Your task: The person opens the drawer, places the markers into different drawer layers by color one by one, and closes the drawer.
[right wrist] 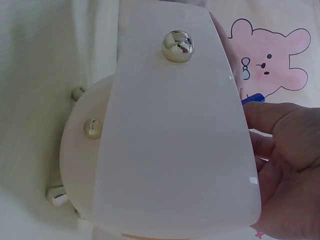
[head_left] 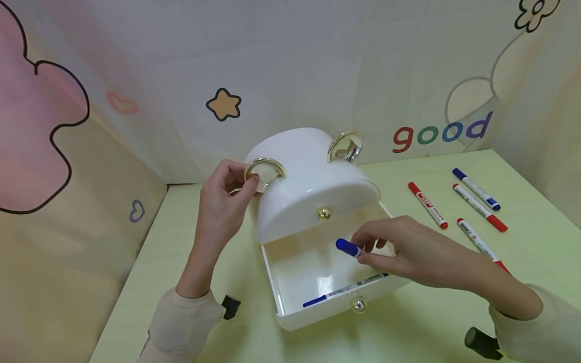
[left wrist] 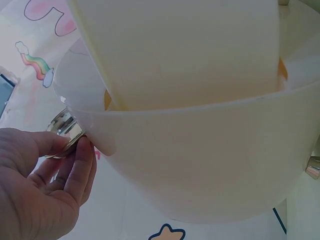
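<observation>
Blue marker (head_left: 340, 291) in white drawer (head_left: 322, 314); red/blue markers (head_left: 428, 205) by bench (head_left: 535, 252) right edge pending?
Right hand (head_left: 404, 249) pinches blue-capped marker (head_left: 347, 247); left hand (head_left: 224, 201), gold ring (head_left: 265, 160).

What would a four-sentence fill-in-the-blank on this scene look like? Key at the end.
1. The left hand pinches a shiny, ear-shaped metallic handle coloured ____.
2. The right hand holds a cylindrical marker whose visible cap is ____.
3. A slim blue-and-white marker lies inside the open, glossy white ____.
4. On the pale green tabletop lie ____ red-and-white cylindrical markers.

Missing: gold; blue; drawer; three.
</observation>
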{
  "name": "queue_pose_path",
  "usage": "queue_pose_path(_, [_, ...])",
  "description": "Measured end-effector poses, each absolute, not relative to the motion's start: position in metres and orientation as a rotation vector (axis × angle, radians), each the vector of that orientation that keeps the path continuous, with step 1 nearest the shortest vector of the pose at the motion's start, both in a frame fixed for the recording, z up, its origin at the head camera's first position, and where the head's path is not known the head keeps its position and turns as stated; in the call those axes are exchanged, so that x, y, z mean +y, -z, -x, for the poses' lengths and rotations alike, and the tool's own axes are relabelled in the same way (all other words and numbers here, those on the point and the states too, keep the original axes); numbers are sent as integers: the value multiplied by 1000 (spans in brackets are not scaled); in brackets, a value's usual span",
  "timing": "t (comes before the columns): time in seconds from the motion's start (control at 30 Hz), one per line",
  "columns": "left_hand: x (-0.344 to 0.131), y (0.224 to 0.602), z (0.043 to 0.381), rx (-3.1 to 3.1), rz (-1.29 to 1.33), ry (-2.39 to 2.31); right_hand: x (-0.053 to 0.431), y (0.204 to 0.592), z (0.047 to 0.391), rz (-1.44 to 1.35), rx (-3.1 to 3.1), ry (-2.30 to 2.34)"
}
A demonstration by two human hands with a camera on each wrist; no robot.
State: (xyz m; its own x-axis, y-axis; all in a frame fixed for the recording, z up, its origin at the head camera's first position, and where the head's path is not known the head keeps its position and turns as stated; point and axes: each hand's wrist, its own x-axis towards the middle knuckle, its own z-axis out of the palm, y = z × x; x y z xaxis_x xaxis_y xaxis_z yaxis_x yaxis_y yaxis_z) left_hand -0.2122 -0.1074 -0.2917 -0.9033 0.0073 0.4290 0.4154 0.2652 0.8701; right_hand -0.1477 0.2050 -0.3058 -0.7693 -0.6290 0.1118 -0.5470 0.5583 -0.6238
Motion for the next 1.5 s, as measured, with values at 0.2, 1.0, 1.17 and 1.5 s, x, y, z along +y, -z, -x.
queue_pose_path(0.2, [-108, 292, 212, -2202, 387, 1675, 205, 307, 147, 1007, 2657, 992])
queue_pose_path(1.0, [-108, 294, 212, -2197, 379, 1683, 216, 305, 147, 1050, 2761, 1074])
queue_pose_path(1.17, [-109, 294, 212, -2201, 381, 1674, 220, 302, 146, 1042, 2836, 1075])
queue_pose_path(1.5, [-108, 292, 213, -2201, 395, 1673, 238, 297, 149, 1140, 2954, 1104])
